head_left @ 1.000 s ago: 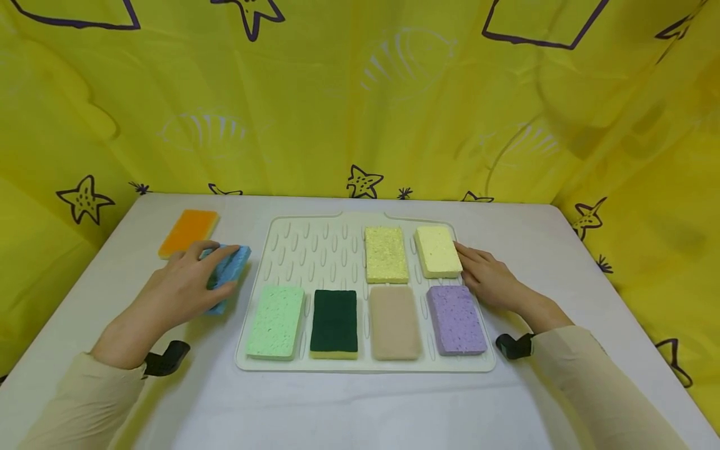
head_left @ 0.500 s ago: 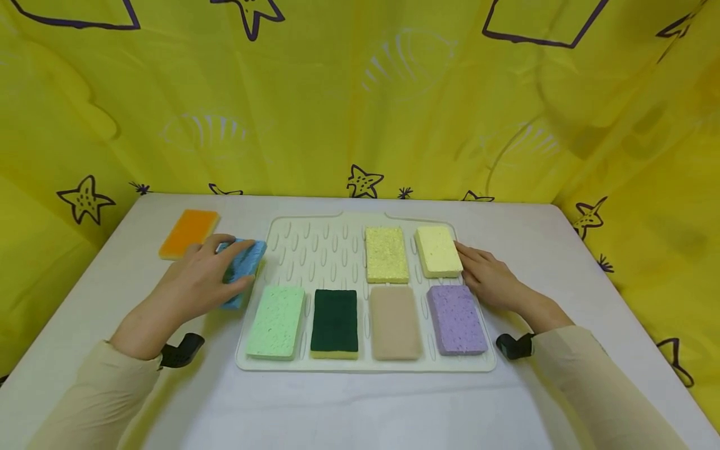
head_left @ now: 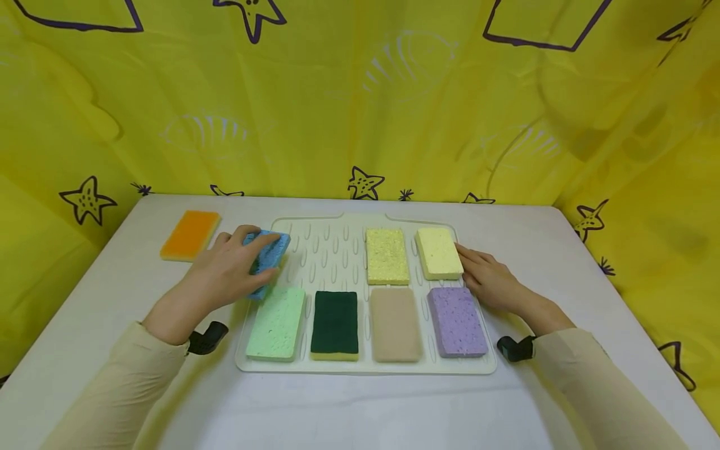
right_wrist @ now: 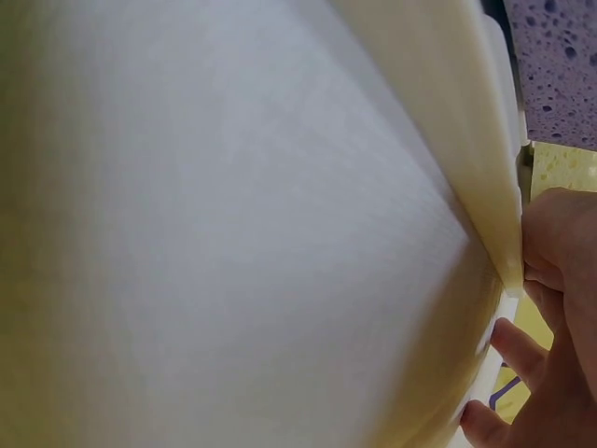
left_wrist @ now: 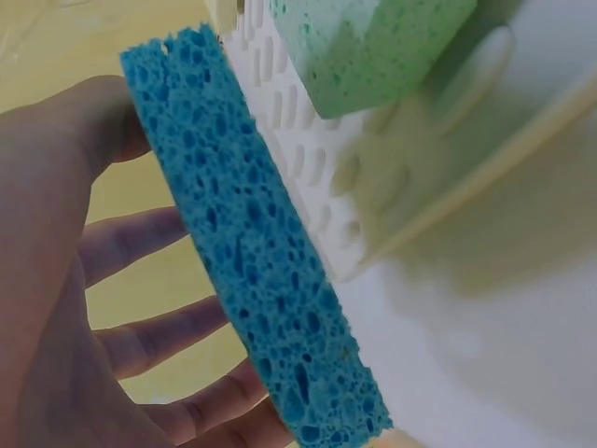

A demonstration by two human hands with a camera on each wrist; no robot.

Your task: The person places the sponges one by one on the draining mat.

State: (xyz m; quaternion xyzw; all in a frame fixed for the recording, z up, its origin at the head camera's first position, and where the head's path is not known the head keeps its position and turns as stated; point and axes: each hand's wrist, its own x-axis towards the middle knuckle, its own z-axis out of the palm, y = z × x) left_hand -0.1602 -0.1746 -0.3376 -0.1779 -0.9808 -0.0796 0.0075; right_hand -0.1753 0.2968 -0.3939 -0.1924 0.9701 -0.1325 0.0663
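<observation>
My left hand (head_left: 227, 265) grips a blue sponge (head_left: 272, 253) by its edges, tilted above the left side of the off-white ribbed drying tray (head_left: 323, 250). In the left wrist view the porous side of the blue sponge (left_wrist: 252, 252) shows between thumb and fingers. Just below it lies a light green sponge (head_left: 275, 325) on the tray. My right hand (head_left: 492, 278) rests at the tray's right edge, beside a pale yellow sponge (head_left: 439, 253). The right wrist view shows this hand (right_wrist: 560, 308) touching the tray's rim (right_wrist: 466, 140), with some fingertips on the table.
On the tray's front row also lie a dark green scouring sponge (head_left: 334, 322), a beige sponge (head_left: 395, 325) and a purple sponge (head_left: 457, 322). A speckled yellow sponge (head_left: 387, 256) sits behind. An orange sponge (head_left: 190, 234) lies on the white table (head_left: 360, 412), left of the tray.
My left hand has carried the blue sponge rightward and slightly back, from beside the tray to over its left edge. The right hand has stayed put.
</observation>
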